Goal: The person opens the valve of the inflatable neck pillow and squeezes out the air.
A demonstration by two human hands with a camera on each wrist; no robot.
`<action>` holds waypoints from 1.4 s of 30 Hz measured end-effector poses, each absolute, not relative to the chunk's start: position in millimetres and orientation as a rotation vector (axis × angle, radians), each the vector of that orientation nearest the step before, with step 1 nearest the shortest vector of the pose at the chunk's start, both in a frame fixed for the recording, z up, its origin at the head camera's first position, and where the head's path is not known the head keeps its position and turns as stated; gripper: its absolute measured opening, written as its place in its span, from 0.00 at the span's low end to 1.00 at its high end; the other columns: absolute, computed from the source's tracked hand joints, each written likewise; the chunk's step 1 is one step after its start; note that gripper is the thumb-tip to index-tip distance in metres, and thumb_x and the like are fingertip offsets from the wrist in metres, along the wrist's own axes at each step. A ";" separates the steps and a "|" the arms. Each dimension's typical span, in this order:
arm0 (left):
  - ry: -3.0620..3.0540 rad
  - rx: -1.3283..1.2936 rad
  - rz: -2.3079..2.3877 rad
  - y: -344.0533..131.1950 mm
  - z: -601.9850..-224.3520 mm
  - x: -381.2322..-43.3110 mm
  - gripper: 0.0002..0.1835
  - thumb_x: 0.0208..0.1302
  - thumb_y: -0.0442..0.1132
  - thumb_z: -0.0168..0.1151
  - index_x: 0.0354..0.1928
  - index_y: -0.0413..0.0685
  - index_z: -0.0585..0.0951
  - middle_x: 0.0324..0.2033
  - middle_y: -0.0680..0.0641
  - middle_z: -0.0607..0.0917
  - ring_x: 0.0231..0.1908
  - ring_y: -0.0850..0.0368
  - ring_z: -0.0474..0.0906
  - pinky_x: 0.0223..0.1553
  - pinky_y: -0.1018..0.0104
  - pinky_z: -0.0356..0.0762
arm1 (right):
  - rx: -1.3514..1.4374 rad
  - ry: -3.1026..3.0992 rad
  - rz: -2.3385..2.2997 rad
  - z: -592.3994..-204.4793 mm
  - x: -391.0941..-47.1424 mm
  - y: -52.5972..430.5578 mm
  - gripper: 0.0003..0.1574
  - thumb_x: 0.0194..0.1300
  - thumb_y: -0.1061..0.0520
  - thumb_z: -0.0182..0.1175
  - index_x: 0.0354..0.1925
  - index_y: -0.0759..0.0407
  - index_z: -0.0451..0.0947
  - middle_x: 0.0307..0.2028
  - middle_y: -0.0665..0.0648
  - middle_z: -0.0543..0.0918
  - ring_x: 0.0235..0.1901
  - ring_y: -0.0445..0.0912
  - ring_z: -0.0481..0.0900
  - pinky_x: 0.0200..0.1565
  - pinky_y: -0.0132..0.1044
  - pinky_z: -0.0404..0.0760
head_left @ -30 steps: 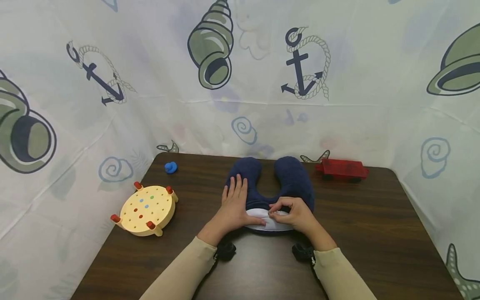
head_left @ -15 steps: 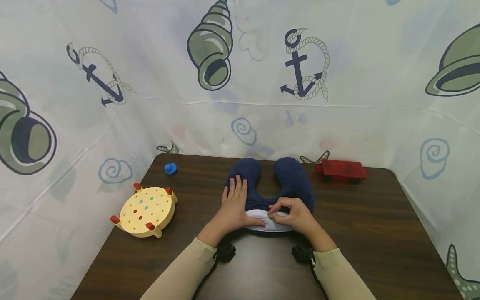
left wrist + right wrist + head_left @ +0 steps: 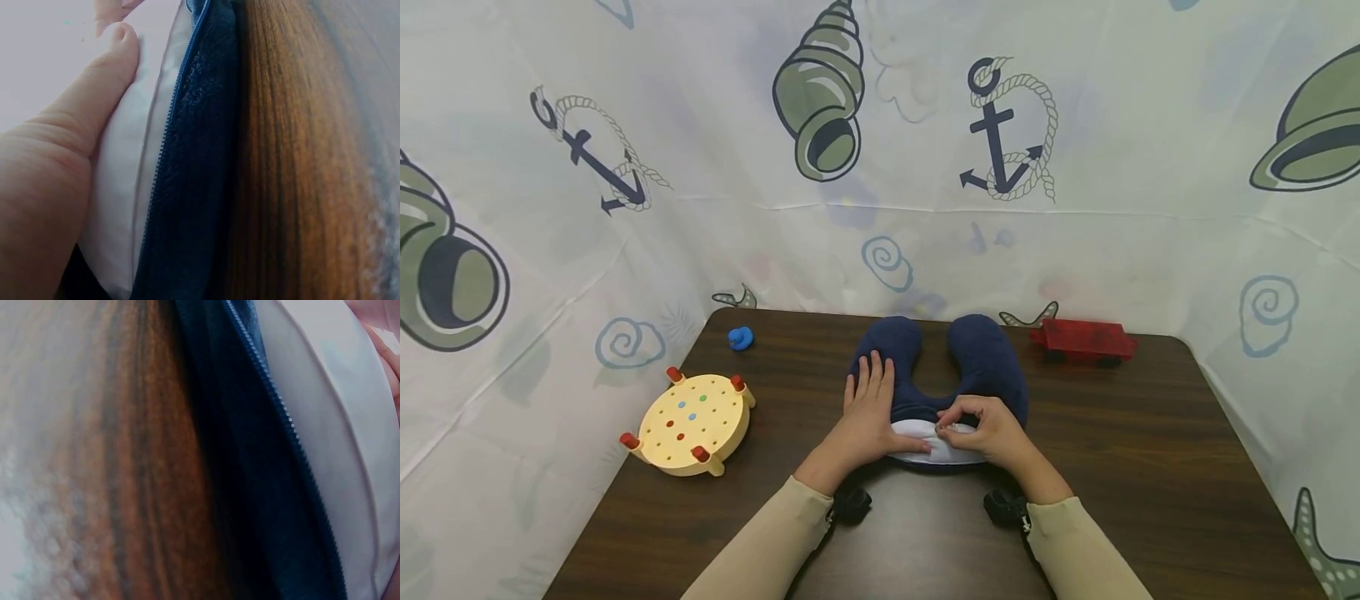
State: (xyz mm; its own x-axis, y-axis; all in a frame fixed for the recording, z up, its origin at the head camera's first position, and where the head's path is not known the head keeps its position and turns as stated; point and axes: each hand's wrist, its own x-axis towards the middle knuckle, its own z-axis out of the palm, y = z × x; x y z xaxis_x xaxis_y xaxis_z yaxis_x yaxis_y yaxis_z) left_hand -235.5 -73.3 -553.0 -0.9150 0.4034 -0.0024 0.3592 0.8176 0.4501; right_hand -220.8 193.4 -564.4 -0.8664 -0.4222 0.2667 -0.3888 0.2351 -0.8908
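A navy U-shaped neck pillow (image 3: 988, 354) lies on the table, its curved end towards me. Along that end the cover's zipper (image 3: 165, 134) is undone, baring the white inner cushion (image 3: 955, 451). My left hand (image 3: 867, 421) rests flat on the pillow's left side, fingers spread, with the thumb (image 3: 94, 87) lying on the white cushion. With thumb and forefinger together, my right hand (image 3: 988, 429) pinches at the middle of the white cushion. A small dark bit shows at those fingertips, too small to name. In the right wrist view, the zipper teeth (image 3: 290, 425) run beside the white fabric (image 3: 331, 419).
On the left of the dark wooden table (image 3: 1150, 467) a round yellow toy stool (image 3: 696, 425) lies with its red-tipped legs up. Behind it sits a small blue duck (image 3: 741, 337). A red toy wagon (image 3: 1086, 342) stands at the back right, near the printed curtain (image 3: 1120, 267).
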 end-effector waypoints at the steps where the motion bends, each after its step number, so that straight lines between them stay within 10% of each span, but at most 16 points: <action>1: 2.905 0.606 0.689 -73.1 -552.8 -235.1 0.87 0.43 0.86 0.74 0.89 0.46 0.34 0.87 0.40 0.27 0.87 0.36 0.21 0.85 0.31 0.29 | -0.803 2.448 -1.747 -564.8 -221.1 193.6 0.08 0.62 0.58 0.82 0.38 0.46 0.93 0.41 0.49 0.94 0.51 0.47 0.92 0.61 0.27 0.81; 42: 2.971 0.553 0.644 -70.4 -555.7 -239.2 0.86 0.39 0.88 0.73 0.90 0.47 0.43 0.89 0.38 0.41 0.88 0.36 0.36 0.85 0.33 0.45 | -0.776 2.420 -1.758 -564.1 -222.6 193.2 0.08 0.63 0.59 0.81 0.38 0.47 0.93 0.40 0.49 0.94 0.51 0.46 0.92 0.60 0.28 0.82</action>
State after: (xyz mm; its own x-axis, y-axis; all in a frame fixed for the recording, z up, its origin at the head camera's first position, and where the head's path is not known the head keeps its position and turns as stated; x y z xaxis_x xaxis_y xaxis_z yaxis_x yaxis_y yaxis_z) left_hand -239.2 -70.4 -555.7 -0.9346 0.3549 0.0249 0.3333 0.8490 0.4100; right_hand -222.6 193.2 -564.1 -0.8727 -0.4222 0.2453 -0.3639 0.2271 -0.9033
